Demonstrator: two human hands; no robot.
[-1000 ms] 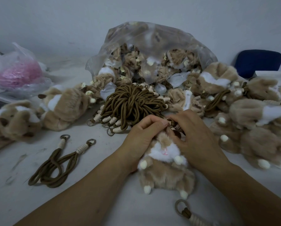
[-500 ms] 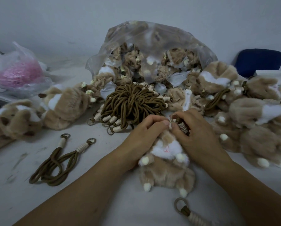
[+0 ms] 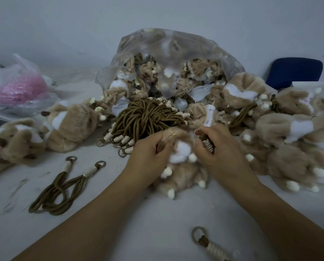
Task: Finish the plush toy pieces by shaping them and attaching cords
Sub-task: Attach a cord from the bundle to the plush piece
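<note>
A tan plush toy (image 3: 183, 172) with a white belly and cream claws lies on the white table (image 3: 157, 219) between my hands. My left hand (image 3: 149, 155) grips its upper left part, fingers curled into the fur. My right hand (image 3: 219, 149) grips the cream-wrapped end of a brown cord (image 3: 207, 145) beside the toy's top. The cord's other end (image 3: 210, 245), with a ring, lies near the front edge. A bundle of brown cords (image 3: 148, 119) sits just behind my hands.
An open clear bag (image 3: 176, 53) of plush pieces stands behind. Plush toys are piled at the right (image 3: 289, 132) and left (image 3: 72, 125). A loose brown cord (image 3: 63, 187) lies front left. A bag with pink material (image 3: 20, 89) sits far left, a blue object (image 3: 294, 70) far right.
My hands have moved apart: the left shifted its hold to the toy's upper left fur, and the right pulled the wrapped cord end to the right. The toy's top now bulges up between them.
</note>
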